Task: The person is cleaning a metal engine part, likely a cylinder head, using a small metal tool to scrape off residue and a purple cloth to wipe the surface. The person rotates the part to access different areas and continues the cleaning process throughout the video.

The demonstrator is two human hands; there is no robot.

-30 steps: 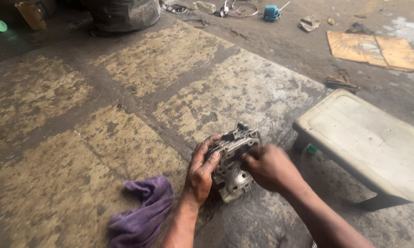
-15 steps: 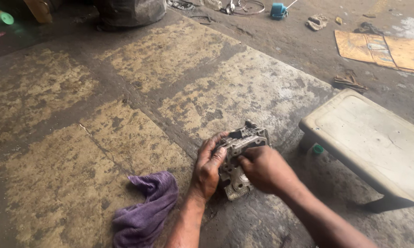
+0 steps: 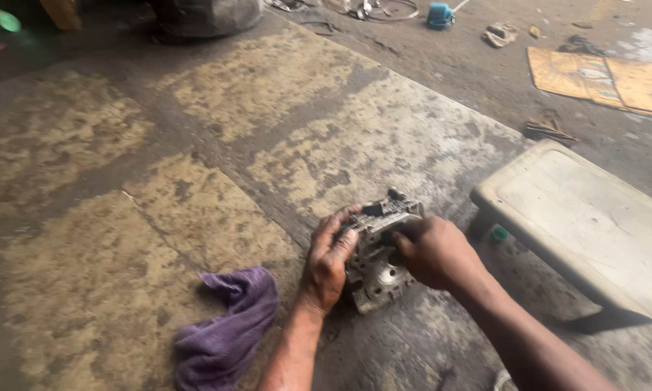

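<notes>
Head view, both hands [image 3: 373, 257] still gripping metal engine part [image 3: 379, 250], unmoved.

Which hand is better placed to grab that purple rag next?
Left. The left hand grips the near side of the metal engine part, right beside the purple rag. The right hand is on the part's far side.

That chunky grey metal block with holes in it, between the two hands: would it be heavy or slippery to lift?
The chunky grey metal engine block is probably heavy for its size: it looks like solid cast metal, and both the left hand and right hand steady it. It seems stiff, not floppy like the crumpled purple rag. Its grimy surface may be greasy and somewhat slippery.
</notes>
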